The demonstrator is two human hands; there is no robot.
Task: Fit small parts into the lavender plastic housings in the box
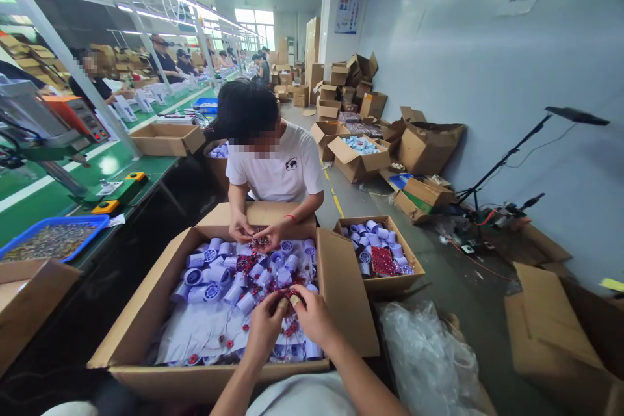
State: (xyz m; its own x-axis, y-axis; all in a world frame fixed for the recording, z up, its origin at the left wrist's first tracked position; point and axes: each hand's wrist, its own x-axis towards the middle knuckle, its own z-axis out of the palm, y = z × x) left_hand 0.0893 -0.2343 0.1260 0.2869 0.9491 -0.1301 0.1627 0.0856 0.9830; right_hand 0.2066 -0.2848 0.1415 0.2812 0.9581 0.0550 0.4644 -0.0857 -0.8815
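My left hand (pixel 267 320) and my right hand (pixel 312 315) are close together over the front right of a large open carton (pixel 146 312). Thumbs and fingers of both are pinched on a small dark red part (pixel 292 293), mostly covered by the fingertips. Beneath them in the carton lie many pale purple plastic cylinders (pixel 246 303), some with a spoked end. Small red round pieces (pixel 193 359) with thin wires are scattered on a white sheet (pixel 182 331). Across the carton, a person in a white T-shirt holds small dark parts in both hands (pixel 260 238).
A second carton (pixel 397 283) of purple cylinders, with a red panel (pixel 385 261) on top, stands to the right. A clear plastic bag (pixel 429 357) lies on the floor near me. On the left runs a green workbench (pixel 156 172) with a blue tray (pixel 104 222).
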